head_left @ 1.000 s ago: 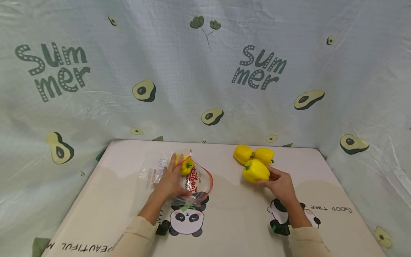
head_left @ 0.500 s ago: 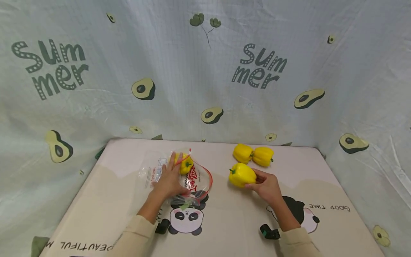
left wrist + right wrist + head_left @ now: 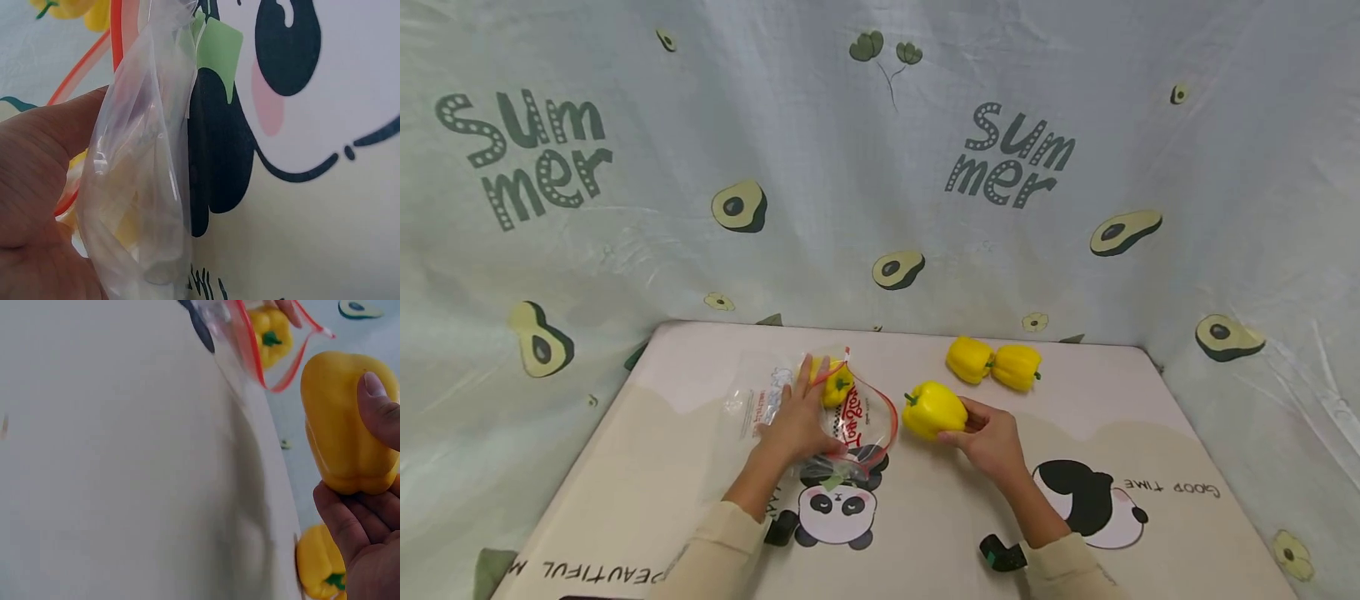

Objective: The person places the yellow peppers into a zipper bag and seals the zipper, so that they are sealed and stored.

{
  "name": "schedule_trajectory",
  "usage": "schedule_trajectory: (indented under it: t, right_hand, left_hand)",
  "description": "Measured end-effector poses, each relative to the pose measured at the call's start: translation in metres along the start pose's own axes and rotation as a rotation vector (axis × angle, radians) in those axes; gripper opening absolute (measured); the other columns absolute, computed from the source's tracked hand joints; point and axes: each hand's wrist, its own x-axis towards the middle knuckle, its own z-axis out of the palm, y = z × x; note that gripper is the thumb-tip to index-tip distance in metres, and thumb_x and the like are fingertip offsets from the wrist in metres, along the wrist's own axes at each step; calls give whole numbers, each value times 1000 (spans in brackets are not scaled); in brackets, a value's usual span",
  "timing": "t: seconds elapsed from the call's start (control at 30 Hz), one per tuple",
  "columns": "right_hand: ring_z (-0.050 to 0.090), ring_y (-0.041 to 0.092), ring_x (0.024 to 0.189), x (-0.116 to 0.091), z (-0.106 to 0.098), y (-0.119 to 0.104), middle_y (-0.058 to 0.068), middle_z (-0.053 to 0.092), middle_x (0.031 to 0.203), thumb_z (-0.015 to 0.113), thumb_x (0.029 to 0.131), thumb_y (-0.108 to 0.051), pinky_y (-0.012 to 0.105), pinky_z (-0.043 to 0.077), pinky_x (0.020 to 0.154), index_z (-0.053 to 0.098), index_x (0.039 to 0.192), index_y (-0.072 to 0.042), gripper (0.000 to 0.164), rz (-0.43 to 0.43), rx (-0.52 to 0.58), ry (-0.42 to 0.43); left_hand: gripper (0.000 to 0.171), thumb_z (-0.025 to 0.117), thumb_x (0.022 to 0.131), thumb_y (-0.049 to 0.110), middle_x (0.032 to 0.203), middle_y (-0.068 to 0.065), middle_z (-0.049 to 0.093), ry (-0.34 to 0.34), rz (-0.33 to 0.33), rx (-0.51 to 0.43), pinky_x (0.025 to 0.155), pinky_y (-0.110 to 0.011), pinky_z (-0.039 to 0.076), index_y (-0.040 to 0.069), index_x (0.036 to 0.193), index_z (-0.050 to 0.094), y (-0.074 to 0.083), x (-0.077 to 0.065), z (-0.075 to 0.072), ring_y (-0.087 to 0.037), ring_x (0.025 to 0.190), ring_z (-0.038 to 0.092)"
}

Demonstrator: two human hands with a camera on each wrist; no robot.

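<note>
My right hand (image 3: 992,439) grips a yellow bell pepper (image 3: 934,410) above the table, thumb on one side and fingers beneath; its green stem points left. Just left of it lies a clear zip bag (image 3: 872,414) with a red zip edge and red lettering, its mouth gaping to the right. Inside sits another yellow bell pepper (image 3: 272,337), partly covered by fingers. My left hand (image 3: 797,422) spans the bag with spread fingers near that pepper and the thumb stretched toward the lower rim. In the left wrist view, clear plastic (image 3: 147,169) covers the thumb's tip.
Two more yellow bell peppers, one on the left (image 3: 969,359) and one on the right (image 3: 1017,367), lie at the back of the table. The pale tabletop (image 3: 947,517) bears printed pandas. Behind hangs a curtain (image 3: 820,183) with avocado prints.
My right hand has carried its bell pepper left, from beside the two back peppers to just by the bag's mouth. My left hand and the bag have stayed in place.
</note>
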Motion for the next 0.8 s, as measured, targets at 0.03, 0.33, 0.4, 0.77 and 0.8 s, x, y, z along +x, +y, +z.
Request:
schedule_trajectory:
  t: [0.03,0.33,0.4,0.77,0.8]
  right_hand:
    - [73,34,120,-1,4,-3,18,72,134,90,81,-14,35,60,97,65,139,-2,64,-12,4,2]
    - [76,30,113,-8,44,-19,15,76,126,91,80,-17,38,62,94,69,134,-3,60,-76,0,6]
    - [76,28,110,-10,53,-22,13,77,124,91,80,-20,37,63,94,70,133,-4,59,-92,-10,6]
    - [75,20,100,-12,88,-38,6,80,117,91,80,-34,38,64,92,73,130,-9,58,-228,-211,22]
    - [74,20,99,-12,91,-40,6,80,116,91,80,-37,37,64,92,73,129,-10,58,-238,-246,30]
  left_hand:
    - [134,96,70,27,178,-2,-15,3,3,4,94,-96,15,34,169,6,1,0,-1,-58,158,9]
    - [134,96,69,33,178,-6,-11,25,7,88,115,-86,4,30,169,8,2,-1,-1,-57,158,12]
    - [133,96,69,34,178,-7,-11,30,14,94,119,-83,2,29,169,9,2,0,-1,-56,158,12]
    - [130,96,69,34,178,-7,-9,32,32,100,121,-81,-1,28,169,13,0,0,-3,-56,159,10]
    - [130,96,69,34,178,-7,-9,31,31,98,121,-81,-1,28,169,13,0,0,-3,-55,159,9]
